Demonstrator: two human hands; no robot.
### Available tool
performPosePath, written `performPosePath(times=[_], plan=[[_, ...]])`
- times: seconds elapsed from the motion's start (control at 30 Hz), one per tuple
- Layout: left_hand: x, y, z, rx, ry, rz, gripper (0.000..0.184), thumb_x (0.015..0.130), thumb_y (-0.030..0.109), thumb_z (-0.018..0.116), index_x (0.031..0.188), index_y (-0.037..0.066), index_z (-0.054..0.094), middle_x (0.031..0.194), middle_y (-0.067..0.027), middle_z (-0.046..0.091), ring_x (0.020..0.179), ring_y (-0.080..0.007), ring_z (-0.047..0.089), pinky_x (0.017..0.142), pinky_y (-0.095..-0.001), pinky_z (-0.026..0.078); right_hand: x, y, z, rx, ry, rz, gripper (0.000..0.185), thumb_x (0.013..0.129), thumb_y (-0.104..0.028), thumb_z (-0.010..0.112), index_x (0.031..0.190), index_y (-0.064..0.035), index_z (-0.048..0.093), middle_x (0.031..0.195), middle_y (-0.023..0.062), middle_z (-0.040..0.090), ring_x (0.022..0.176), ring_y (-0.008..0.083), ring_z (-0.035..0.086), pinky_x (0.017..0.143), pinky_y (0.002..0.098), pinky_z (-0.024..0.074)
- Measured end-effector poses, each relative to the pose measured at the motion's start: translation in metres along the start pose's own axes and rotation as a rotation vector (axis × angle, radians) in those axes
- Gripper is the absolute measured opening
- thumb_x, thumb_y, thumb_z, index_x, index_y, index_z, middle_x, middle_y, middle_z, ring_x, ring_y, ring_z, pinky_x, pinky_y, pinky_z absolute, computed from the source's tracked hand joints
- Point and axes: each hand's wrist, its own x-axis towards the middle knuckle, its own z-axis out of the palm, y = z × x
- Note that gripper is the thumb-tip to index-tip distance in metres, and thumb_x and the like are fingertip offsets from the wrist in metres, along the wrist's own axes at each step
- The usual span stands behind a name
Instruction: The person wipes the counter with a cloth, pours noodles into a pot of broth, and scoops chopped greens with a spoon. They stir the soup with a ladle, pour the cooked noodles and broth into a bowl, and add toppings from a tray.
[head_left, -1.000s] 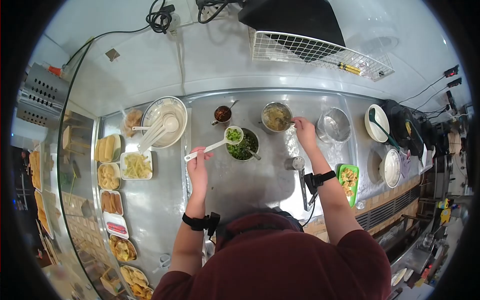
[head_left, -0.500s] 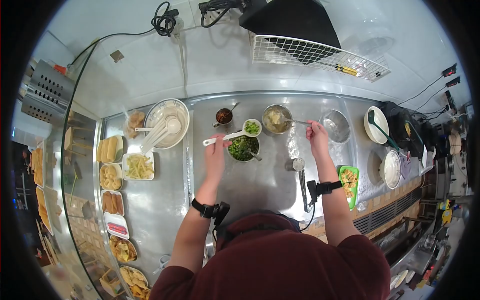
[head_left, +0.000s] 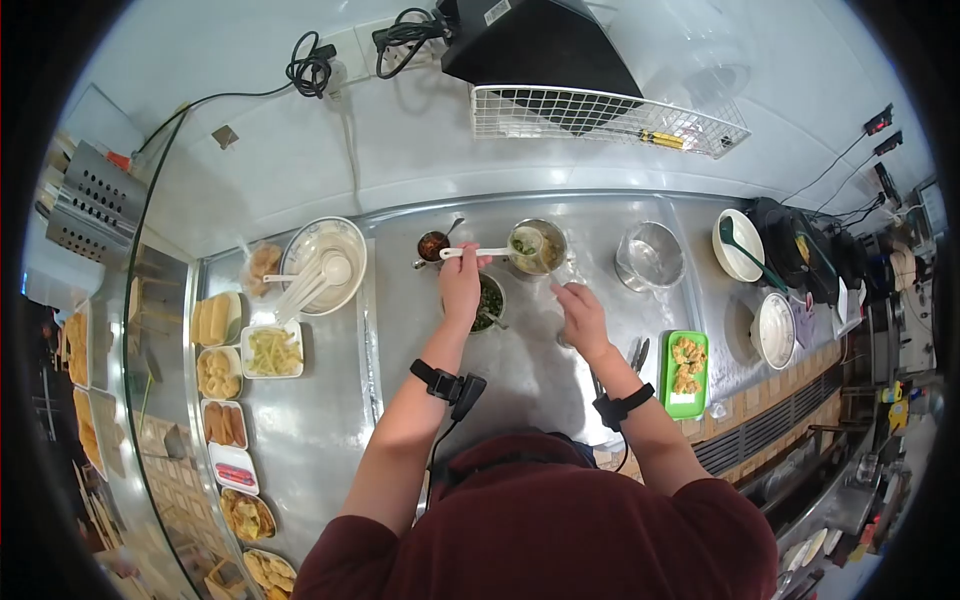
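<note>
My left hand [head_left: 461,288] is closed round the handle of a white ladle [head_left: 478,254]. The ladle's head, with chopped greens in it, is tilted over a metal bowl of pale paste [head_left: 549,264]. My right hand [head_left: 582,314] is closed in a pinch near that bowl's lower right rim, on what looks like the handle of a metal spoon [head_left: 556,285], though blur softens it. Beneath my left wrist stands a metal bowl of chopped greens [head_left: 491,303] with a spoon in it. Behind my left hand sits a cup of dark red sauce [head_left: 432,246].
A clear bowl [head_left: 650,257] stands right of the paste. Farther right are white bowls [head_left: 774,331] and a green tray of fried pieces [head_left: 685,375]. Left, a large bowl [head_left: 325,266] holds white ladles, beside a dish of pale strips [head_left: 272,351] and a row of food trays.
My left hand has carried the ladle from above the greens to the paste bowl and tilted it. My right hand has come down and inward. The view has shifted slightly.
</note>
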Motion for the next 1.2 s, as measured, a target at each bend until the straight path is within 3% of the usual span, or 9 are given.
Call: performPosePath(times=[0.13, 0.3, 0.5, 0.63, 0.87, 1.03, 1.13, 1.2], plan=[[0.004, -0.006, -0.003, -0.002, -0.046, 0.041, 0.022, 0.091, 0.016, 0.043, 0.098, -0.004, 0.052, 0.078, -0.0042, 0.054, 0.076, -0.0140, 0.060, 0.067, -0.0239, 0.043, 0.011, 0.003, -0.004, 0.274, 0.221, 0.300, 0.021, 0.082, 0.000, 0.051, 0.101, -0.0016, 0.061, 0.085, 0.0093, 0.056, 0.071, 0.0182, 0.056, 0.066, 0.0271, 0.0471], [0.005, -0.013, -0.009, -0.058, -0.011, 0.073, 0.021, 0.090, 0.013, 0.044, 0.096, -0.004, 0.054, 0.075, -0.0052, 0.057, 0.073, -0.0122, 0.059, 0.066, -0.0241, 0.044, 0.021, 0.037, 0.007, 0.789, 0.476, 0.663, 0.022, 0.091, -0.010, 0.046, 0.106, 0.0006, 0.058, 0.084, 0.0063, 0.056, 0.070, 0.0120, 0.055, 0.062, 0.0244, 0.0473], [-0.022, 0.005, -0.020, -0.028, -0.059, 0.097, 0.018, 0.090, 0.014, 0.044, 0.093, 0.001, 0.055, 0.073, -0.0037, 0.056, 0.074, -0.0127, 0.059, 0.068, -0.0229, 0.042, 0.006, 0.071, 0.028, 0.912, 0.222, 1.005, 0.032, 0.089, -0.013, 0.048, 0.117, 0.0036, 0.049, 0.086, 0.0088, 0.058, 0.069, 0.0140, 0.058, 0.062, 0.0260, 0.0501], [-0.046, 0.019, -0.011, -0.067, -0.138, 0.070, 0.018, 0.090, 0.015, 0.045, 0.093, 0.001, 0.056, 0.069, -0.0023, 0.052, 0.069, -0.0115, 0.057, 0.064, -0.0228, 0.042, -0.013, 0.043, 0.009, 0.714, 0.200, 0.965, 0.041, 0.087, -0.010, 0.049, 0.125, 0.0038, 0.041, 0.086, 0.0092, 0.059, 0.070, 0.0139, 0.059, 0.062, 0.0252, 0.0497], [-0.078, 0.007, 0.066, -0.220, -0.292, -0.124, 0.023, 0.091, 0.019, 0.044, 0.097, 0.000, 0.057, 0.067, -0.0022, 0.050, 0.064, -0.0103, 0.052, 0.058, -0.0228, 0.038, -0.118, -0.007, -0.099, 0.419, 0.351, 0.893, 0.033, 0.088, -0.009, 0.051, 0.119, 0.0011, 0.050, 0.087, 0.0068, 0.060, 0.068, 0.0103, 0.057, 0.061, 0.0223, 0.0470], [-0.105, -0.015, 0.142, -0.285, -0.334, -0.094, 0.027, 0.090, 0.018, 0.044, 0.097, -0.006, 0.055, 0.068, -0.0036, 0.051, 0.064, -0.0111, 0.052, 0.063, -0.0245, 0.043, -0.218, -0.033, -0.178, 0.234, 0.521, 1.018, 0.032, 0.088, -0.010, 0.051, 0.118, 0.0015, 0.050, 0.085, 0.0044, 0.058, 0.069, 0.0093, 0.056, 0.063, 0.0217, 0.0465], [-0.113, -0.036, 0.185, -0.274, -0.322, -0.070, 0.026, 0.091, 0.021, 0.044, 0.100, -0.001, 0.055, 0.074, -0.0007, 0.051, 0.068, -0.0094, 0.051, 0.064, -0.0222, 0.038, -0.278, -0.042, -0.214, 0.207, 0.616, 1.057, 0.030, 0.088, -0.010, 0.052, 0.115, 0.0013, 0.053, 0.084, 0.0030, 0.058, 0.068, 0.0082, 0.056, 0.062, 0.0212, 0.0461], [-0.117, -0.055, 0.213, -0.243, -0.242, -0.039, 0.027, 0.090, 0.020, 0.045, 0.101, -0.002, 0.055, 0.071, -0.0023, 0.052, 0.064, -0.0106, 0.053, 0.062, -0.0239, 0.042, -0.315, -0.046, -0.236, 0.190, 0.650, 1.074, 0.029, 0.088, -0.010, 0.052, 0.114, 0.0019, 0.054, 0.084, 0.0025, 0.057, 0.068, 0.0085, 0.055, 0.061, 0.0216, 0.0460]])
